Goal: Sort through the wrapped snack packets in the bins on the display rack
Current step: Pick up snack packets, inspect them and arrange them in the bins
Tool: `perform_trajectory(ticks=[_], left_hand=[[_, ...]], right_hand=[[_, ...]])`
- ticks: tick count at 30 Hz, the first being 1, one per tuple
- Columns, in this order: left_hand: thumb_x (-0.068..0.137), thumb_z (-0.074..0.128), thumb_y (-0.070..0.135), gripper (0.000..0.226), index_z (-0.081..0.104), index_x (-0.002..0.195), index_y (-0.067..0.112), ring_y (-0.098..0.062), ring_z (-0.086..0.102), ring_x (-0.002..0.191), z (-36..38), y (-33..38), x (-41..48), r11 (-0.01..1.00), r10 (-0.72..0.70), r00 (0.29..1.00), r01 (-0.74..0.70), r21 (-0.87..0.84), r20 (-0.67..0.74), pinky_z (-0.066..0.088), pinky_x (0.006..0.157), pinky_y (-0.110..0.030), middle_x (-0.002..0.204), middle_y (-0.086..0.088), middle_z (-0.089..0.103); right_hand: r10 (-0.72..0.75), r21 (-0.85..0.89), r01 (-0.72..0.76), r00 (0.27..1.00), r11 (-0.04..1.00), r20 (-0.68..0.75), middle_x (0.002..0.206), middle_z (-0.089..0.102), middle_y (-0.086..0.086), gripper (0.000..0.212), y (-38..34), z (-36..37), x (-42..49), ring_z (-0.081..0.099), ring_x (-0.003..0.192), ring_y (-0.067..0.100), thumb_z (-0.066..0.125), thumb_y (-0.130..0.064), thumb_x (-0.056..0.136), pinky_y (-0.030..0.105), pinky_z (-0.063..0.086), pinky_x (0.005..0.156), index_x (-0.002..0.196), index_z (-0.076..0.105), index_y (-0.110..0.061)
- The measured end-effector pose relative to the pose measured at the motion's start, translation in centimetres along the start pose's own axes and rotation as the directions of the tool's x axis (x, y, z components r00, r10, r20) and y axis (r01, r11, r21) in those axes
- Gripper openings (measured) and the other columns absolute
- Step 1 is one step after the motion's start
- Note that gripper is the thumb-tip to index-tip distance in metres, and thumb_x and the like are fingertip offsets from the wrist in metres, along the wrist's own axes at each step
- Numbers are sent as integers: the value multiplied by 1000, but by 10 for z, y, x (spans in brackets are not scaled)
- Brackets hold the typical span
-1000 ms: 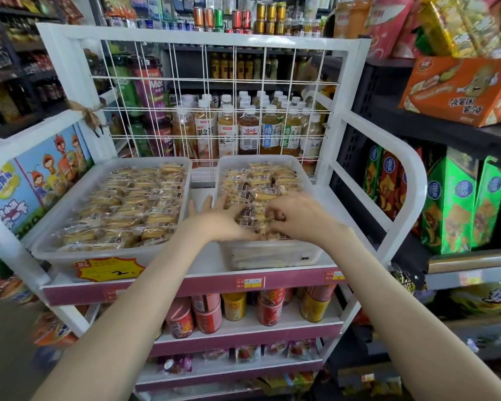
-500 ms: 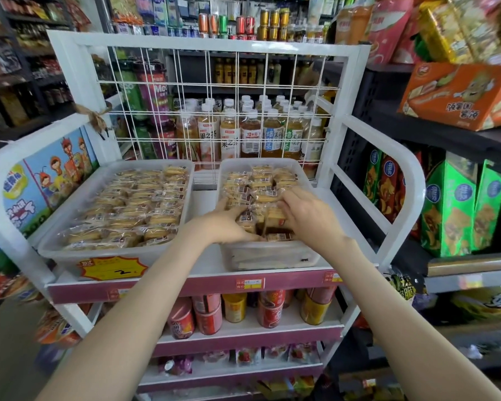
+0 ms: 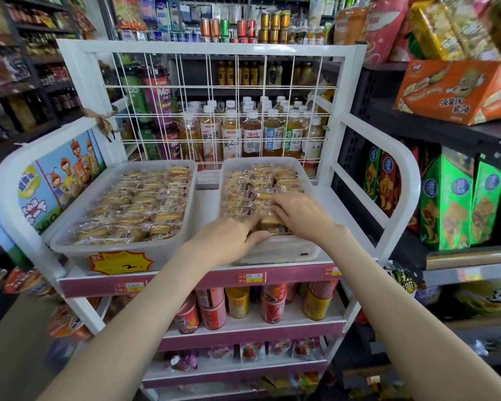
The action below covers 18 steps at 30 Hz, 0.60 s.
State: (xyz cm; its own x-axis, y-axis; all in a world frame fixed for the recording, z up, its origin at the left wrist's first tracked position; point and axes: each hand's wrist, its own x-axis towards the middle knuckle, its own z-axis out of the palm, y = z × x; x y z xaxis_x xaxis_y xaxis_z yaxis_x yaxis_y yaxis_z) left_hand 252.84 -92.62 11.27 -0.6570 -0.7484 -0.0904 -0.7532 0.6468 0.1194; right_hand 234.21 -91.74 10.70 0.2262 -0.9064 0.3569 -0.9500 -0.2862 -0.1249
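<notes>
Packets point(image 3: 243, 195) fill the right bin point(image 3: 287, 251); the left hand point(image 3: 229, 241) lays straight fingers point(image 3: 250, 224) against the nearest ones, while the right hand point(image 3: 304, 215) curls its fingers point(image 3: 276, 211) over them, grip unclear.

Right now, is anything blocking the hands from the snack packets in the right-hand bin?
Nothing visible does. The left hand and right hand both touch the packets at the near end of the right bin, which is open-topped; no lid or other item lies between them.
</notes>
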Motion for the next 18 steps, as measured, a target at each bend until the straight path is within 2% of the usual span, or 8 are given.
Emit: perform_trajectory(ticks=[4,6,9,12,14,15,16,18], left_hand=[[97,16,62,74,15,155,15,-23,24,146,-5,7,-4,993,-1,999,-6,122,54,29,113,-36,161,-6,17],[96,14,63,76,12,155,16,-19,15,148,-5,7,-4,990,2,995,-16,141,98,21,117,-35,162,-3,11],[94,18,66,77,13,155,19,-18,13,149,-6,5,-2,989,4,994,-20,144,112,20,119,-36,162,-1,10],[93,22,67,77,17,155,20,-19,16,148,-4,6,-3,990,-2,997,-9,140,81,19,118,-36,162,0,13],[91,18,68,78,29,152,20,-22,25,145,2,6,-3,998,-13,1000,13,63,-8,22,117,-37,158,-1,27],[88,16,69,80,39,147,20,-23,34,140,6,8,-5,1000,-19,994,17,-18,-106,26,115,-38,152,-2,39],[87,15,69,80,50,139,19,-23,44,133,9,12,-8,993,-29,974,3,-117,-226,32,110,-36,142,-2,51],[95,26,58,62,59,129,17,-12,56,113,14,26,-12,942,-77,900,-75,-326,-430,42,91,-22,124,2,62]], right_hand=[[183,85,-174,977,981,-108,97,61,14,20,0,-2,-5,59,85,33,36,-17,102,41,47,71,106,50,-4],[208,88,-192,949,977,-235,98,58,16,21,1,-3,-8,57,80,35,34,-14,103,37,41,59,107,49,1],[301,156,-259,852,953,-428,91,54,13,22,1,-6,-13,55,67,36,35,-14,104,29,27,45,103,49,2],[401,271,-299,748,915,-529,87,52,12,22,-2,-16,-19,50,63,31,35,-16,104,27,27,43,99,48,2],[486,415,-285,689,864,-538,84,50,10,21,-5,-26,-25,45,62,23,34,-18,104,31,30,48,97,46,-3],[519,478,-268,665,837,-536,81,49,8,19,-7,-31,-30,43,61,19,34,-18,104,30,30,50,94,45,-6],[545,531,-245,648,811,-533,78,49,5,18,-9,-34,-36,41,61,16,34,-18,104,28,31,51,92,44,-8],[580,601,-221,638,768,-507,73,48,2,18,-15,-37,-49,41,60,14,35,-16,104,27,32,51,90,43,-9]])
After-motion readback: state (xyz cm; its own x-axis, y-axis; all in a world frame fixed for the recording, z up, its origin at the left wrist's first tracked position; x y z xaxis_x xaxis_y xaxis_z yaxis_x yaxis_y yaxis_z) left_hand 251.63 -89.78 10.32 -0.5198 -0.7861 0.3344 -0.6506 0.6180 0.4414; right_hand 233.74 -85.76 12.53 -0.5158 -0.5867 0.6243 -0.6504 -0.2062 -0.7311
